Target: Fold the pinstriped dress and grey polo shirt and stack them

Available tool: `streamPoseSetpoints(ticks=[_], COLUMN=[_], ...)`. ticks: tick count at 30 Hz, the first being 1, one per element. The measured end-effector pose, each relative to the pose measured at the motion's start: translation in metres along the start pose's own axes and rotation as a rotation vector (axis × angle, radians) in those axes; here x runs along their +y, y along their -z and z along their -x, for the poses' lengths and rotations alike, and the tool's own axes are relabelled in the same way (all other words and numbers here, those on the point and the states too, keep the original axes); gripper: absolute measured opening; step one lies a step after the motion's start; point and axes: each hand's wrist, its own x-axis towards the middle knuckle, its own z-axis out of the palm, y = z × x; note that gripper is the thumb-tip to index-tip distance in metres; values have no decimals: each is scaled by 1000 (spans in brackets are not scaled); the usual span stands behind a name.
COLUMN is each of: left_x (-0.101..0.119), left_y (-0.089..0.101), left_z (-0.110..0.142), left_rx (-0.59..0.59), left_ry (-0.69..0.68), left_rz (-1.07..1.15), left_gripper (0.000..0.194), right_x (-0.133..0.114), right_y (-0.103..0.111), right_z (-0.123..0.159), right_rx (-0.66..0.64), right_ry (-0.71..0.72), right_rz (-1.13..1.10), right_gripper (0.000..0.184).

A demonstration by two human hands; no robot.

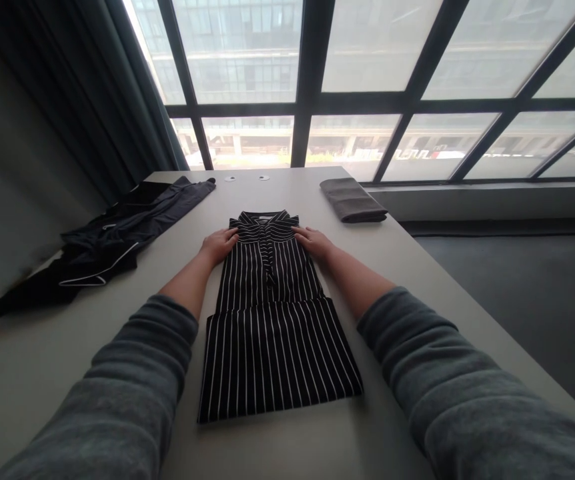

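Observation:
A black shirt with thin white stripes lies folded lengthwise on the pale table, collar pointing away from me. My left hand rests on the shirt's left shoulder edge, fingers stretched out flat. My right hand lies on the right shoulder edge in the same way, fingers flat and apart. Both of my arms wear grey sleeves pushed up to mid forearm. Neither hand grips the cloth.
A heap of dark garments with white piping sprawls over the table's left side. A folded grey cloth sits at the far right edge. Two small white discs lie near the far edge. Large windows stand behind the table.

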Motion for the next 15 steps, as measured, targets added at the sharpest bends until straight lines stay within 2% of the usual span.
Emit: streamPoseSetpoints(ticks=[4, 7, 10, 15], left_x=[-9, -16, -22, -25], left_y=[-6, -10, -11, -9], left_z=[-34, -50, -55, -47], left_rx=[-2, -1, 13, 31], left_ry=[39, 57, 69, 83], left_rz=[97, 216, 377, 714], left_gripper=[54, 53, 56, 74], right_x=[5, 11, 19, 24], right_y=[-2, -3, -4, -3], right_z=[-38, -56, -63, -53], right_rx=[-23, -13, 24, 107], right_ry=[-28, -28, -18, 0], right_rz=[29, -49, -238, -660], right_gripper=[54, 49, 46, 49])
